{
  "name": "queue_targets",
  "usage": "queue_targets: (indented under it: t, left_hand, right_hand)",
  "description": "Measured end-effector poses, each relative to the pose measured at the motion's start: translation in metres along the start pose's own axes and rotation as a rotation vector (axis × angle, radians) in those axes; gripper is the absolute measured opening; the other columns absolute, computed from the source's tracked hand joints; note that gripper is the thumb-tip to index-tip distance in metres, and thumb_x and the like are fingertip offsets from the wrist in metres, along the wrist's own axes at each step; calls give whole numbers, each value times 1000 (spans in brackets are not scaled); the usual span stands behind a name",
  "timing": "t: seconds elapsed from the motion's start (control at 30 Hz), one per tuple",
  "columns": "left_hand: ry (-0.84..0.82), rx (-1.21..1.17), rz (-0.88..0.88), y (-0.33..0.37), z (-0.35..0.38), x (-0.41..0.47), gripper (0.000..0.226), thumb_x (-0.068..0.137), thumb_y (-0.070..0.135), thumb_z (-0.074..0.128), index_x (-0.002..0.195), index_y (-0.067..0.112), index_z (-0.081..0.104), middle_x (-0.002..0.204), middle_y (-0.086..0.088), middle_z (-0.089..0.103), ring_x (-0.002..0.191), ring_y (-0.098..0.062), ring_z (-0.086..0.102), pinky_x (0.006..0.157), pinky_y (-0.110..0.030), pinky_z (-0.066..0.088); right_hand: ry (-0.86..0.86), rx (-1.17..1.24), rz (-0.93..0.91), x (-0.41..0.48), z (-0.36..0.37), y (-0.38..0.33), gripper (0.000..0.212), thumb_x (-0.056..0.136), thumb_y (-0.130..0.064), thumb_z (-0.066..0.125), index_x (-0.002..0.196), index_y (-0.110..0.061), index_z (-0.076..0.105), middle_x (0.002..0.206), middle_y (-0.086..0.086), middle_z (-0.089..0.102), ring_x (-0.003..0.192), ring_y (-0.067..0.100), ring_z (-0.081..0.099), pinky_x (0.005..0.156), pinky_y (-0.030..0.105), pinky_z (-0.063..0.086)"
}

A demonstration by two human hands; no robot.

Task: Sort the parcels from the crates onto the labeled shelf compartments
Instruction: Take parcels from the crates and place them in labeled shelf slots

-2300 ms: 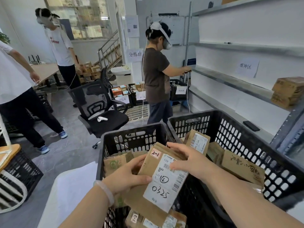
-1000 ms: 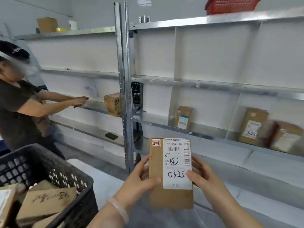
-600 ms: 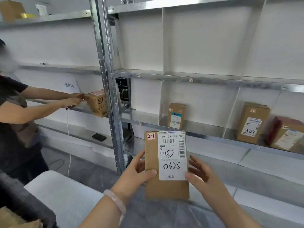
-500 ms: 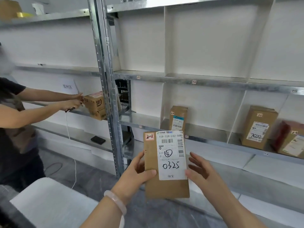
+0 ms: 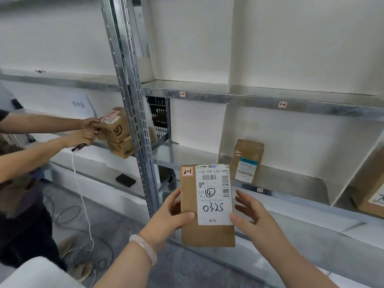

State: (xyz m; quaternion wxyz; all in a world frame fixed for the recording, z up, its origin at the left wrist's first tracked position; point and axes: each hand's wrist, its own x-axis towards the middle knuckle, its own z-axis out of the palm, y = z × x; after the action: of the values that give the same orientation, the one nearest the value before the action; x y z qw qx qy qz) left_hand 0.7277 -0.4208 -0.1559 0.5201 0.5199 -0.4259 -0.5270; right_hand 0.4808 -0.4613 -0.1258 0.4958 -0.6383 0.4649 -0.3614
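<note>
We hold a flat brown parcel [image 5: 207,206] upright before the metal shelf [image 5: 291,104], its white label facing us, hand-marked "0325", and a small red tag reading "2-1" at its top left corner. Our left hand [image 5: 172,217] has its grip clamped on the parcel's left edge, thumb across the front face. Our right hand [image 5: 252,215] stands spread, fingers apart, with only the thumb tip touching the label's lower right edge; it steadies rather than grasps.

The step in hand, as we judge it, is matching the parcel's tag to a compartment. The shelf's front edges carry small tags: "1-1" [image 5: 182,94] and "1-2" [image 5: 282,104] on the upper edge, and "2-2" [image 5: 260,190] on the lower edge. Behind that lower tag another parcel [image 5: 247,161] stands upright, leaning on the divider, tagged "2-2" itself. The bare compartment just left of that divider, next to the upright post [image 5: 133,104], is likely 2-1, though our parcel hides its tag.

The next move calls for lifting the parcel up and forward over the lower shelf's front edge and standing it in that left compartment, clear of the divider. At left, another person's hands [image 5: 89,132] handle boxes [image 5: 116,132] on the neighbouring shelf.
</note>
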Motion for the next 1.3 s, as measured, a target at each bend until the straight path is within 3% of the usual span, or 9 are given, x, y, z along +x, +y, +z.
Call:
queue_targets:
  t: [0.13,0.27,0.37,0.6,0.73,0.8,1.03,1.17,1.3]
  left_hand:
    - [63,-18,15,2,-14,46,102,53,27,89,143,32,42,126,4,69,117,-20,65,99,-45,54]
    - [107,-30,20,6,-29,94,102,53,28,90,144,28,43,126,0,69,115,-20,66,85,-33,58]
    - [156,-19,5,11,-41,128,115,48,34,96,147,27,39,129,-1,67,117,-21,65,88,-36,57]
    - [283,-38,1,9,-64,181,99,52,30,85,142,37,43,126,3,68,114,-18,66,95,-39,52]
    - [292,-39,-38,5,-89,209,105,53,30,86,147,32,39,130,0,66,117,-22,65,95,-42,54]
    - [291,-28,-53,5,-105,226,107,51,32,87,147,34,38,131,0,64,118,-22,64,100,-47,52]
    - [139,-3,-93,12,-179,302,111,50,29,96,144,43,39,135,5,60,128,-22,55,111,-54,41]
    - [-18,91,-118,11,-220,352,109,59,30,95,148,47,34,143,8,55,136,-19,47,113,-56,37]
    - [-130,144,-122,11,-243,387,99,69,15,85,149,43,34,142,10,55,137,-13,45,111,-46,41]
  right_hand:
    - [-73,27,17,59,9,7,58,87,-19,71,133,-41,43,128,-21,53,117,-2,51,67,6,48]
    - [-151,-32,6,123,10,8,59,87,-29,72,134,-47,42,133,-21,51,117,-3,51,92,20,46]
    - [-205,-76,-11,167,10,4,58,88,-32,69,136,-45,39,132,-21,50,115,-6,49,79,9,41]
    - [-350,-117,-2,245,24,1,60,89,-36,68,138,-45,36,139,-21,46,124,0,45,96,22,41]
    - [-368,-109,12,277,43,7,60,89,-33,68,140,-41,38,137,-22,47,113,-11,47,67,3,42]
    - [-365,-111,14,293,56,11,63,88,-30,69,143,-37,38,138,-20,47,113,-11,47,67,1,41]
    - [-248,-158,76,354,106,8,65,88,-28,69,144,-36,36,136,-18,47,118,-2,48,73,6,39]
    - [-175,-141,148,382,135,14,63,86,-29,70,141,-38,40,136,-20,49,119,-3,49,91,17,44]
    - [-66,-122,206,397,154,15,62,88,-26,70,142,-34,41,133,-17,50,119,1,49,66,3,44]
